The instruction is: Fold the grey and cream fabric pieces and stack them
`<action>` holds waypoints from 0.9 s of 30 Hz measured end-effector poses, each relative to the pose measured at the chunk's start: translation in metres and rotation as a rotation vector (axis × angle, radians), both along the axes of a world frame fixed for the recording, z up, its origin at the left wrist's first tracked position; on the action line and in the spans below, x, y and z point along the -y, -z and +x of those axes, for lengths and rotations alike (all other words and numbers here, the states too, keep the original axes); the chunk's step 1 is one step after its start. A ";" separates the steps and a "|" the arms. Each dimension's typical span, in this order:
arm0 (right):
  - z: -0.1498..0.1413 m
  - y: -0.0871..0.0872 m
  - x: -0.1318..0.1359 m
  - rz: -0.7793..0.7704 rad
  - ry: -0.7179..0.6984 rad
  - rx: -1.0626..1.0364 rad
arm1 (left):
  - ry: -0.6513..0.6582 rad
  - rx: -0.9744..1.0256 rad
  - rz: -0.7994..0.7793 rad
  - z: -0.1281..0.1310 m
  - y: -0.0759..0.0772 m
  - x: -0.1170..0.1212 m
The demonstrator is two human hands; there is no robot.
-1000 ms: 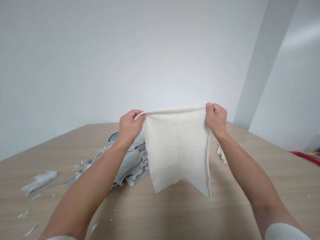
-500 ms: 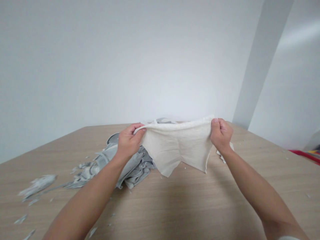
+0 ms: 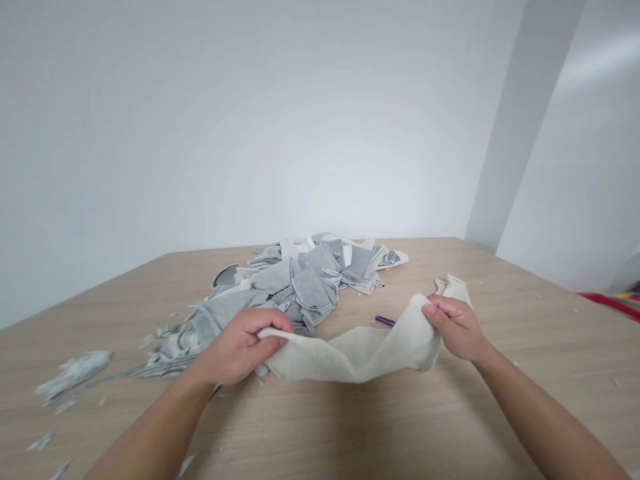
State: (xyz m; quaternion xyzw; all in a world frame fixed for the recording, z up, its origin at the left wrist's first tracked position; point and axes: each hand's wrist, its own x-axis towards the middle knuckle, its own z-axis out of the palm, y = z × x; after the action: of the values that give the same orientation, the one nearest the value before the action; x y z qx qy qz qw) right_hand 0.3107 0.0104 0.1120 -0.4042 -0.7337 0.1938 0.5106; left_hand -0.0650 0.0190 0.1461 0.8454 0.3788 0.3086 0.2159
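Note:
A piece of cream-white cloth (image 3: 350,357) hangs between my two hands above the near part of the table, its upper edge sagging in the middle. My left hand (image 3: 245,347) pinches its left end between thumb and fingers. At the right end, my right hand (image 3: 453,323) is closed on the cloth's corner, thumb on top. Behind the cloth spreads a heap of grey and white fabric pieces (image 3: 313,293). A small dark purple stick-like object (image 3: 385,321) lies on the table just beyond the cloth.
Past my right hand lies another folded cream cloth (image 3: 456,290). Torn scraps (image 3: 75,373) and lint are scattered over the left side of the wooden table (image 3: 530,347). A white wall (image 3: 320,133) rises behind it. Something red (image 3: 607,305) shows at the far right.
Both hands have come down and nearer with the cloth, still held at both ends. The cloth has gone from taut to slack, uncovering the heap and the purple object behind it.

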 end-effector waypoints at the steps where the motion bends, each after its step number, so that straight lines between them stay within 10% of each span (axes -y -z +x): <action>1: 0.004 0.002 0.005 -0.051 -0.029 0.016 | 0.033 -0.042 -0.026 -0.003 0.002 0.006; 11: 0.020 0.012 0.068 -0.473 -0.493 0.481 | 0.185 -0.513 -0.107 0.008 0.023 0.075; 19: 0.023 0.042 0.056 -0.567 -0.316 0.571 | 0.098 -0.581 -0.116 0.014 0.056 0.045; 27: 0.008 0.107 0.035 -0.441 -0.097 0.672 | 0.022 -0.607 -0.133 0.020 0.115 -0.002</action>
State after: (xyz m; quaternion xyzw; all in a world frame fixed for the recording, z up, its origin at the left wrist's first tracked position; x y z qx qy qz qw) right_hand 0.3190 -0.0250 0.0050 -0.5099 -0.8189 0.2272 0.1337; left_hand -0.0454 0.0213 0.0315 0.8870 0.4360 0.0143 0.1514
